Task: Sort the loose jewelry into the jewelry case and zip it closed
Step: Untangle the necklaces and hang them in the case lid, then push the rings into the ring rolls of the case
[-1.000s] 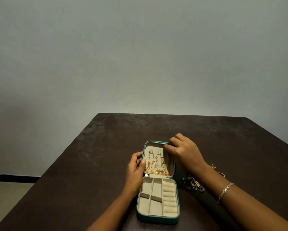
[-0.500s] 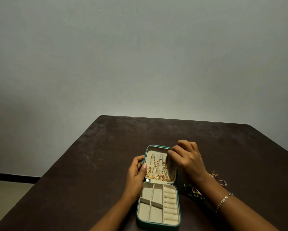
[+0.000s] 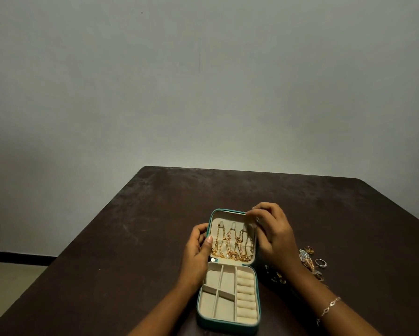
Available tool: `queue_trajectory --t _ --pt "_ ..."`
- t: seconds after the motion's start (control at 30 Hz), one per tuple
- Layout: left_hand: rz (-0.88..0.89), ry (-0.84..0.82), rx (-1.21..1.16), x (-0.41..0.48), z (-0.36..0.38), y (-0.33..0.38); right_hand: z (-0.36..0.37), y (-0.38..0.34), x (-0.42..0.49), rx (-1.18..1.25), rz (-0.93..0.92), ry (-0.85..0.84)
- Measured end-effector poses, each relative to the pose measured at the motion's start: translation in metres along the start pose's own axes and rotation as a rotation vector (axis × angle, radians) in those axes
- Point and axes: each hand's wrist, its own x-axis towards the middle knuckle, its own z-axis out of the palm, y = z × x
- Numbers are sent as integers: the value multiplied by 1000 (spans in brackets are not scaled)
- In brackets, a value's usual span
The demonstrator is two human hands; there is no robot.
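Note:
A teal jewelry case (image 3: 228,322) lies open on the dark table (image 3: 131,238). Its lid (image 3: 224,213) stands propped up, with several gold chains (image 3: 232,248) hanging on hooks inside. The lower tray shows beige compartments and ring rolls (image 3: 246,297) with nothing in them. My left hand (image 3: 197,253) grips the lid's left edge, thumb on the lining. My right hand (image 3: 272,234) has curled fingers at the lid's top right corner, pinching near the rightmost hook. Loose rings and a brooch (image 3: 311,260) lie to the right of the case, and small dark earrings (image 3: 275,275) sit beside my right wrist.
The table's left edge (image 3: 65,253) runs diagonally, with floor beyond it. A plain grey wall stands behind the far edge. A silver bracelet (image 3: 328,309) is on my right wrist.
My right hand shifted slightly to the right along the lid's top edge, uncovering the third chain. The left hand kept its hold on the lid. The camera tilted a little.

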Motion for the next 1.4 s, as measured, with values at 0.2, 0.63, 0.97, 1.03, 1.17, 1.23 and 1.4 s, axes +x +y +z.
queue_trajectory --t 0.2,0.63,0.97,1.03,1.17,1.23,1.4 --pt "30 2 -11 -2 1 0 -4 -15 -17 349 314 -5" --pt "99 92 34 -5 4 2 -9 -17 -29 375 299 -16" --pt "36 197 167 -1 3 -5 -4 -7 -31 209 309 -150" --pt "26 198 175 0 3 -6 -5 -6 -29 162 300 -169" --pt "17 167 169 -1 2 -2 -20 -2 -18 89 247 -164" --pt "17 166 179 -1 2 -1 -37 3 -14 65 226 -158" --pt "20 183 235 -1 3 -3 -90 16 -29 -36 198 -234"
